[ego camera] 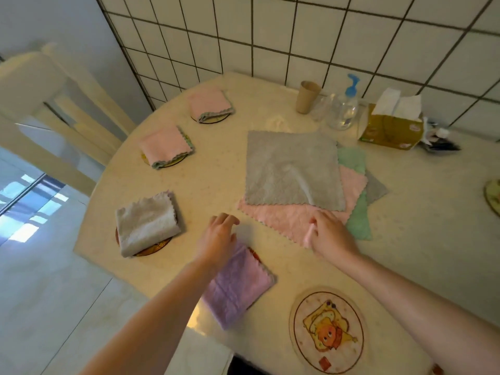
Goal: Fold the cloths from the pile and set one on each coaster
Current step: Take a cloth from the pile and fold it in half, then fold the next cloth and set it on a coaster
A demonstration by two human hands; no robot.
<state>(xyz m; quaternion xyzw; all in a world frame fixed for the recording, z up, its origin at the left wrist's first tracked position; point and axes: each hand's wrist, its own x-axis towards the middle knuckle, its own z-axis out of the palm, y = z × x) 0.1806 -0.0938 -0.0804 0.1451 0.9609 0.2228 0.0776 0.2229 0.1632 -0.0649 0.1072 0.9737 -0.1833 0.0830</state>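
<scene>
A pile of flat cloths lies mid-table: a grey cloth [292,169] on top, a pink cloth [281,219] under it, green and grey ones beneath. My right hand [328,234] pinches the pink cloth's near corner. My left hand [217,235] hovers with fingers apart above a folded purple cloth [238,286], which covers a coaster. Folded cloths rest on coasters at the left: a grey one [147,223] and two pink ones [165,146] [209,104]. A bare round coaster [327,330] with a cartoon print lies near the front edge.
A paper cup [307,97], a pump bottle [343,109] and a tissue box [392,123] stand at the back by the tiled wall. Another coaster [493,196] shows at the right edge. A cream chair [54,109] stands left of the table.
</scene>
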